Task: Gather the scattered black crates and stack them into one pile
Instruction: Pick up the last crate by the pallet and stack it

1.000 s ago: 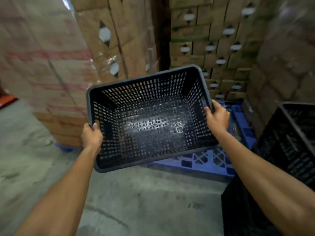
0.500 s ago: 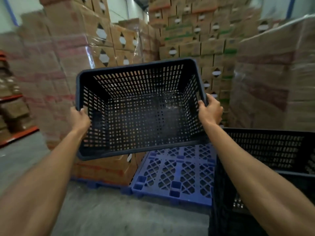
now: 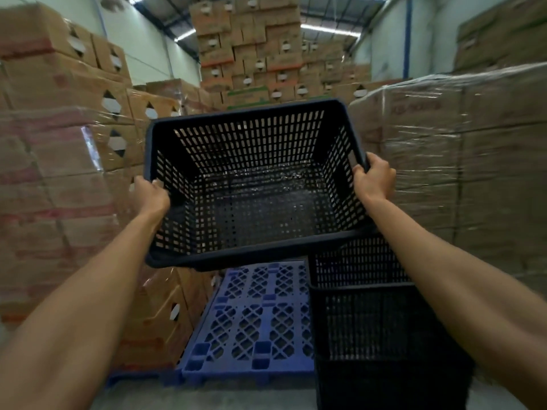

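I hold a black slotted crate in the air at chest height, its open top tilted toward me. My left hand grips its left rim and my right hand grips its right rim. Below and to the right stands a pile of black crates, nested one in another; the held crate's lower right corner overlaps its far edge in the view. My right forearm hides part of the pile's right side.
A blue plastic pallet lies on the floor beside the pile. Shrink-wrapped cardboard box stacks wall in the left, and a wrapped stack stands to the right. More boxes rise at the back.
The view has lifted and swung right. The held crate has risen and moved toward the pile, which now sits closer to the centre below it.
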